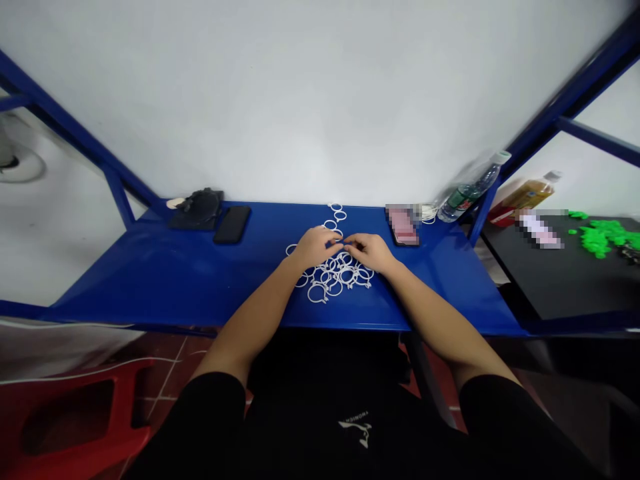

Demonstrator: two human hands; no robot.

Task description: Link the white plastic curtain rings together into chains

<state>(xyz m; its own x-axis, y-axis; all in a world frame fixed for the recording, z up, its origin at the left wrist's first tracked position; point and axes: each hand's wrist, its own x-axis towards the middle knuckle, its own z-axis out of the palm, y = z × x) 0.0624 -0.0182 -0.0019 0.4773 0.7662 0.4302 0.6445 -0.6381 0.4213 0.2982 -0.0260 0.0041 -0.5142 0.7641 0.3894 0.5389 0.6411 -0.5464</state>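
Several white plastic rings with small tabs (pixel 317 302) lie in a loose pile on the blue table (pixel 150 280), below and between my hands. My left hand (pixel 317 248) is over the pile's left upper side, thumb and fingers pinched together. My right hand (pixel 371 253) faces it from the right, its fingers curled and closed at the tips. The two sets of fingertips nearly meet. What sits between them is too small to make out. Beyond the fingertips, a short row of white rings (pixel 341 216) runs toward the wall; I cannot tell whether they are linked.
Left of the hands lie a black phone (pixel 233 224) and a dark pouch (pixel 197 209). To the right are a pink-screened phone (pixel 403 225), a white cable (pixel 427 213) and a clear bottle (pixel 473 190). Green pieces (pixel 600 237) lie on a black side table (pixel 545 280).
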